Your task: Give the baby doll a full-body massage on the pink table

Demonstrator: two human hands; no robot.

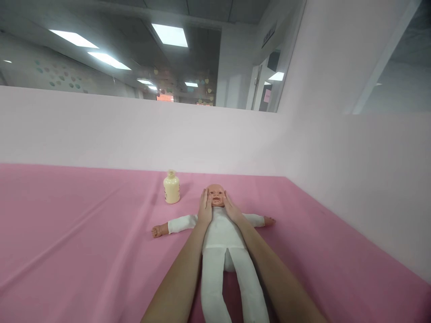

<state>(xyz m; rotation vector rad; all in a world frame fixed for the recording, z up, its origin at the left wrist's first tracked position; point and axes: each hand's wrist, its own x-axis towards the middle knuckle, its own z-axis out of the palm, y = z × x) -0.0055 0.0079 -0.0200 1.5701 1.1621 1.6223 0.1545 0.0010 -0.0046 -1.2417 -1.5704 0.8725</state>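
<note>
A baby doll (220,233) in white clothes lies on its back on the pink sheet (84,242), arms spread out, legs pointing toward me. My left hand (204,207) lies flat against the left side of the doll's head (216,196). My right hand (231,209) rests against the head's right side. Both palms cup the cheeks, fingers straight and pointing away from me. Neither hand holds any separate item. A pale yellow bottle (171,187) stands upright on the sheet just left of the doll's head, apart from my left hand.
A pale pink wall (134,134) rises behind the sheet and another (363,179) along the right side. Glass panes above show a room with ceiling lights. The pink sheet stretches wide to the left.
</note>
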